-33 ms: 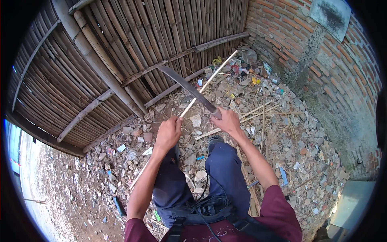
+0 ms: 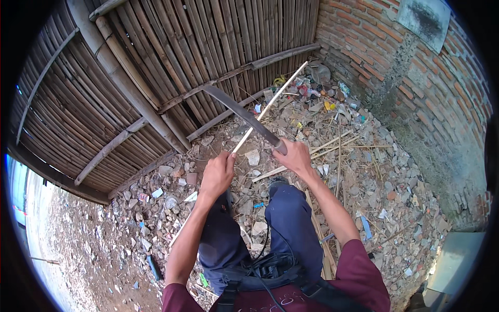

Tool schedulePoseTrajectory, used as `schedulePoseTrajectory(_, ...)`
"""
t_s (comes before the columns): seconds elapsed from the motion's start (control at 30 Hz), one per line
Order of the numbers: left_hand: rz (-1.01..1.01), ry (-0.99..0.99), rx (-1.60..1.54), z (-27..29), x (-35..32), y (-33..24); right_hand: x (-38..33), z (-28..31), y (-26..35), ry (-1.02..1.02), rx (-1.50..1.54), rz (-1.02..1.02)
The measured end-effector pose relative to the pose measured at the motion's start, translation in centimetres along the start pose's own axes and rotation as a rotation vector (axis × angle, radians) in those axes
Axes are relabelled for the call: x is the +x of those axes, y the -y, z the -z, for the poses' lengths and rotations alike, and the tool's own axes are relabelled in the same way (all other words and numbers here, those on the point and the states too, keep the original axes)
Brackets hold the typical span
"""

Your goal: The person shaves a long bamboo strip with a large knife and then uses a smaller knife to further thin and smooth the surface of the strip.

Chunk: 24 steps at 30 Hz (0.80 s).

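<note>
My left hand (image 2: 218, 171) is closed around a long, pale bamboo strip (image 2: 280, 96). The strip slants from beside my left forearm up to the far right, toward the corner. In my right hand (image 2: 296, 157) is the handle of a machete (image 2: 236, 108) with a long, dark, curved blade. The blade points to the far left and crosses the strip beyond my left hand. Whether its edge touches or cuts the strip, I cannot tell. My knees, in dark blue trousers (image 2: 291, 218), are bent below my hands.
A bamboo-slat wall (image 2: 208, 41) stands ahead and left, meeting a brick wall (image 2: 384, 62) on the right. Stony rubble (image 2: 171, 203) covers the ground, with litter (image 2: 330, 104) in the corner. More split bamboo strips (image 2: 332, 144) lie right of my hands. Black cables (image 2: 265, 268) rest at my waist.
The bamboo strip's far end has shifted very slightly away from me. My hands and the machete keep nearly the same places.
</note>
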<state>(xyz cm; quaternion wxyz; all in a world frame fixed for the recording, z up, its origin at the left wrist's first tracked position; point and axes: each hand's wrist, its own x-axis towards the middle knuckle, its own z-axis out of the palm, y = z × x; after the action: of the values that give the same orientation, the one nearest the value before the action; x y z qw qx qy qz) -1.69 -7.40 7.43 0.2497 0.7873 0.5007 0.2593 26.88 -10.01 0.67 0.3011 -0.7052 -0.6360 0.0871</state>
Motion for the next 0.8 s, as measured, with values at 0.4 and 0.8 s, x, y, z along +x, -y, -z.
schedulePoseTrajectory(0.4,-0.017,-0.021,-0.028,2.7,-9.6,-4.5,-0.2,8.0,1.1,-0.184,0.05,0.125)
schedulePoseTrajectory(0.8,-0.108,-0.04,-0.08,2.1,-11.0,-5.1,-2.3,7.9,1.3,-0.217,-0.003,0.313)
